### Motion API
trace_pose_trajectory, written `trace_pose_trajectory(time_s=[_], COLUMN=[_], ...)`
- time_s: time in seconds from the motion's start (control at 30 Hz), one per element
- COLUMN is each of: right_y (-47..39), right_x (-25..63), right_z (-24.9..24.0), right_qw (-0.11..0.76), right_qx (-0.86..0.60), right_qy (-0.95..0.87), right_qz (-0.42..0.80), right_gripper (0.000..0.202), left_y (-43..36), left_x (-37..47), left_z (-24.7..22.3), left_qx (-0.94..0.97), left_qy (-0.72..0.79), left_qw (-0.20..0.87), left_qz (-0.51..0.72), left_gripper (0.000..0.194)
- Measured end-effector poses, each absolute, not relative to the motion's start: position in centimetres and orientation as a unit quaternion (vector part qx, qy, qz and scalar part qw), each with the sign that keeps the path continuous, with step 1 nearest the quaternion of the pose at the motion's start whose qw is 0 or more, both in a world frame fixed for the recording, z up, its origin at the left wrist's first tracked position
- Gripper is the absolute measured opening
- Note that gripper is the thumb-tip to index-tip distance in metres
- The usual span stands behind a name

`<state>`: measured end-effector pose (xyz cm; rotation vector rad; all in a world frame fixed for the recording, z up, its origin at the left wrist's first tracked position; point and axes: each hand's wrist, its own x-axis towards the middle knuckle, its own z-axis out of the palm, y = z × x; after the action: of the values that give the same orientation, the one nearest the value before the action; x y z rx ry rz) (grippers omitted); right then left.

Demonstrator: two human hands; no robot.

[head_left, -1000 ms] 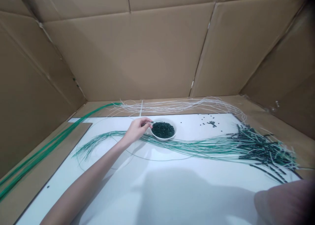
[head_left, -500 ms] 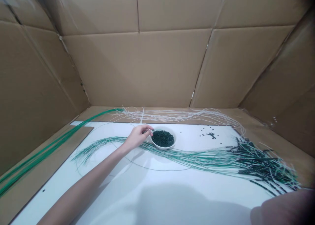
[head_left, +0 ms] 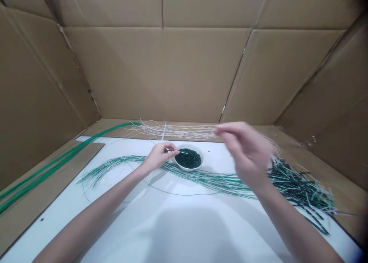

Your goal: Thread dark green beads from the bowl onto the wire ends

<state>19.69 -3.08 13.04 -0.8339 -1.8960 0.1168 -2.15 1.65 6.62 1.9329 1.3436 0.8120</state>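
My left hand (head_left: 161, 154) is at the left rim of a white bowl (head_left: 188, 168). Its thumb and fingers pinch a thin pale strand (head_left: 184, 152), whose tip reaches over the bowl. Small dark green beads (head_left: 188, 159) fill the bowl. My right hand (head_left: 248, 152) is raised to the right of the bowl, smeared by motion. Its thumb and index finger come close at the tips, but whether anything is between them is too blurred to see. Green strands (head_left: 212, 179) run past the bowl's near side to a heap of dark beaded ends (head_left: 299, 186) at right.
White strands (head_left: 184, 132) lie along the back, joining a green bundle (head_left: 71, 155) at left. Cardboard walls (head_left: 161, 71) enclose the white board (head_left: 184, 221) at the back and sides. Stray beads dot it, one (head_left: 42, 219) near its left edge.
My right hand has come up from the lower right corner to beside the bowl. My left hand stays at the bowl's rim, and a pale strand tip now shows at its fingertips. The view has shifted slightly.
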Motion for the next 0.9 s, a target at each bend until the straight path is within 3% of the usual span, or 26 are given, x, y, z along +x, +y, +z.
trace_pose_trajectory(time_s=[0.07,0.17,0.23,0.3,0.5,0.73,0.9], right_y=[-0.7,2.5,3.7,4.0,3.6,3.5,3.5], right_x=[18.9,17.9,17.3,17.0,17.0,17.8,18.2], right_z=[11.7,8.8,6.9,5.6,4.8,4.1,2.9], right_qw=[0.418,0.154,0.085,0.071,0.096,0.293,0.413], right_qx=[-0.41,-0.445,-0.429,-0.432,-0.434,-0.41,-0.419], right_qy=[-0.805,-0.865,-0.883,-0.887,-0.887,-0.821,-0.728], right_qz=[0.095,0.176,0.169,0.148,0.126,0.269,0.352], right_gripper=[0.014,0.012,0.013,0.012,0.016,0.016,0.014], left_y=[1.7,1.8,1.8,1.9,2.2,1.9,1.7], left_x=[-2.1,-2.1,-2.1,-2.3,-2.6,-1.4,-0.5], left_z=[6.2,5.6,5.4,5.4,5.3,4.5,2.9], left_qx=[0.739,0.753,0.773,0.798,0.844,0.838,0.799], left_qy=[0.509,0.517,0.52,0.512,0.478,0.475,0.467], left_qw=[0.314,0.275,0.235,0.18,0.033,0.093,0.113], left_qz=[0.311,0.299,0.279,0.26,0.241,0.251,0.361], left_gripper=[0.027,0.024,0.021,0.019,0.019,0.022,0.015])
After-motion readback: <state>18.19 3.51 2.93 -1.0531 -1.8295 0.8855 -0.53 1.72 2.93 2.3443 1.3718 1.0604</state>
